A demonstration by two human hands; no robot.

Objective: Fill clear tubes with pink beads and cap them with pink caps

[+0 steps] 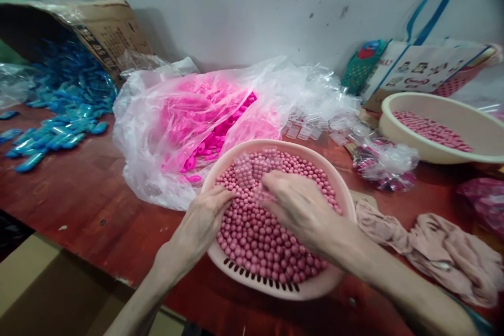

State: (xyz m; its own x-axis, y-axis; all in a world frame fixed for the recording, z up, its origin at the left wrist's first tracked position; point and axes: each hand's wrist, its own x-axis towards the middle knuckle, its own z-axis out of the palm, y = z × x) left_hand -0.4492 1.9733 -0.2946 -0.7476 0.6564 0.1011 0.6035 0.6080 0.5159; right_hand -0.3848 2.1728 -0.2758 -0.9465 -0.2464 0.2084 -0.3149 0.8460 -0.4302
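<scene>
Beads (255, 241) fill the pink basket (323, 286) — both hands (295, 200) over it.

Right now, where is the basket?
Centre of the head view: the basket sits beneath the left hand and right hand, in front of the plastic bag.

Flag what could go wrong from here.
Loose pink beads could spill over the basket rim if swept outward. Clear plastic pieces lying on the beads might get knocked or buried by the right hand. Magenta parts in the open plastic bag beside the basket could tumble in.
</scene>
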